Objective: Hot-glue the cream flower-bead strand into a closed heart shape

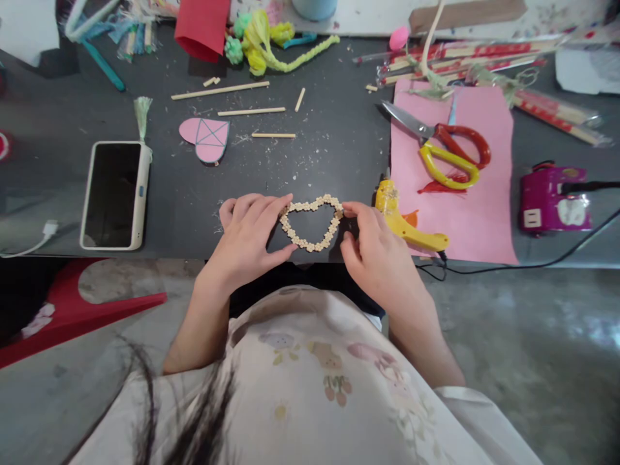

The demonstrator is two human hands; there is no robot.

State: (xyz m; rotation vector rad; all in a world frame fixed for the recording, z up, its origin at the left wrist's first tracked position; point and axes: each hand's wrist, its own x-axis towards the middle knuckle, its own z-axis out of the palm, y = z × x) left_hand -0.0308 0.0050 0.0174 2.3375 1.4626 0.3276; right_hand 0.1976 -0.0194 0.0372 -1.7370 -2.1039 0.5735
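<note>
A heart-shaped outline (311, 246) made of small pale wooden pieces lies flat near the table's front edge, between my hands. My left hand (247, 232) holds its left side, index finger at the upper left and thumb at the lower left. On the opposite side, my right hand (375, 248) has its index fingertip on the upper right of the outline, with the thumb bent just below. A yellow glue gun (404, 223) lies right beside my right hand. Beyond my left hand is a pink paper heart (212, 139) with dark lines drawn on it.
Scissors (436, 139) with red and yellow handles rest on a pink sheet (489, 223). Several wooden sticks (252, 112) lie behind the outline. A phone (115, 196) is at the left, a purple box with a cable (555, 200) at the right. Packaged sticks (465, 58) lie at the back.
</note>
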